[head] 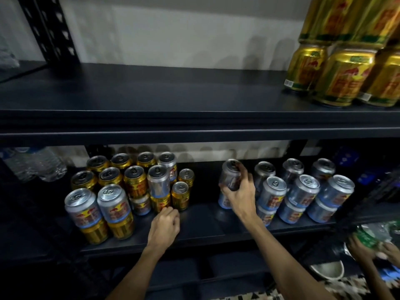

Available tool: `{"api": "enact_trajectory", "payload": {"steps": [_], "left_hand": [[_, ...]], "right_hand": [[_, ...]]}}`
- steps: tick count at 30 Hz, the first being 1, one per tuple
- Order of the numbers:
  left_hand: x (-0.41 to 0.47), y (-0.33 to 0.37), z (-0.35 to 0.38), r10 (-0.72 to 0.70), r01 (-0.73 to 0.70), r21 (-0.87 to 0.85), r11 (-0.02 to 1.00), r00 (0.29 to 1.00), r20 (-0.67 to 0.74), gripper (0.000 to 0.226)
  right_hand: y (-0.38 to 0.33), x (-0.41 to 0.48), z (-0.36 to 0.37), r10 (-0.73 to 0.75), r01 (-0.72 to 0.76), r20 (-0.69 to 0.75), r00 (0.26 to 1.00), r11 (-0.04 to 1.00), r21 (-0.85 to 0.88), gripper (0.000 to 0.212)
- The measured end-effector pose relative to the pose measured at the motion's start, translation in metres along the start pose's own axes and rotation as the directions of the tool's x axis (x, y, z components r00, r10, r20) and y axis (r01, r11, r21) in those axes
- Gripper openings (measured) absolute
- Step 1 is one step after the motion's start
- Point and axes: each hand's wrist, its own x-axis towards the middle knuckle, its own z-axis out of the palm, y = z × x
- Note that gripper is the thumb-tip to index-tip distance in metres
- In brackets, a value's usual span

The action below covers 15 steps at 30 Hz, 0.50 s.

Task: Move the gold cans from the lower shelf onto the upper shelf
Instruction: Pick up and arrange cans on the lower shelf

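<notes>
Several gold cans (135, 180) stand stacked with silver cans on the left of the lower shelf (205, 215). More gold cans (344, 76) are stacked at the right end of the upper shelf (151, 94). My right hand (240, 189) grips a silver can (230, 174), tilted, on top of another silver can at the left of the silver group. My left hand (165, 226) hovers with curled fingers just in front of a small gold can (180, 195) and holds nothing.
Stacked silver cans (303, 191) fill the right of the lower shelf. Clear water bottles (34, 163) lie at its far left. Another person's hands (372, 250) hold a green object at the lower right. A black shelf post (49, 31) rises at the back left.
</notes>
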Motion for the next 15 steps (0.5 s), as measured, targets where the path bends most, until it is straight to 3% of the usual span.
{"api": "enact_trajectory", "payload": {"steps": [5, 15], "left_hand": [[0.000, -0.001, 0.001, -0.008, 0.008, 0.001, 1.000, 1.000, 0.019, 0.029], [0.000, 0.001, 0.001, -0.050, 0.050, -0.002, 0.999, 0.998, 0.045, 0.035]], "right_hand": [[0.015, -0.008, -0.010, 0.054, -0.055, -0.010, 0.998, 0.996, -0.076, 0.088], [0.012, -0.002, -0.007, 0.106, -0.101, 0.073, 0.992, 0.993, -0.060, 0.092]]}}
